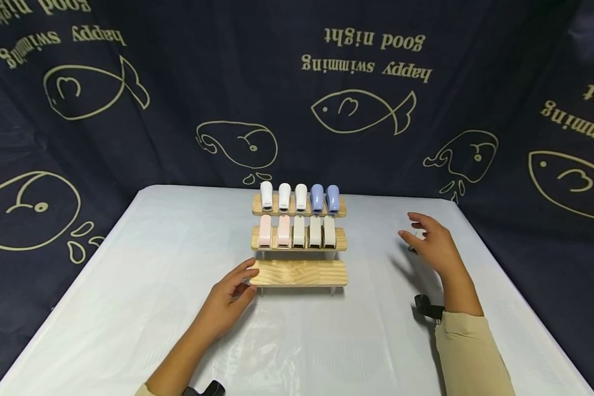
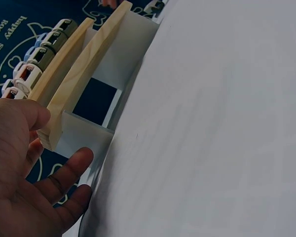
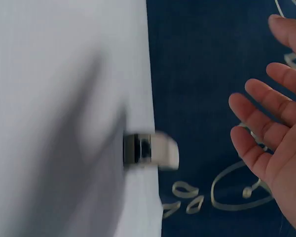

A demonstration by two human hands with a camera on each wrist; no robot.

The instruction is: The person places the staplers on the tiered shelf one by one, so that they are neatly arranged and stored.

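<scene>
A: Small stapler (image 3: 153,150) lies on the bench (image 1: 143,264), right of the rack, under the right hand (image 1: 433,245). Blurred in the right wrist view.

B: Right grip?

A: Fingers spread, holding nothing, hovering just over that stapler.

B: Left hand (image 1: 230,294)?

A: Open too, fingertips against the left end of the lowest wooden tier (image 1: 299,273), likely bracing the rack. That tier is bare.

B: Rest?

A: Middle tier (image 1: 299,242) carries pink and beige staplers, top tier (image 1: 299,207) white and blue ones, all nose-down in rows. Dark fish-print cloth (image 1: 361,110) behind.
</scene>
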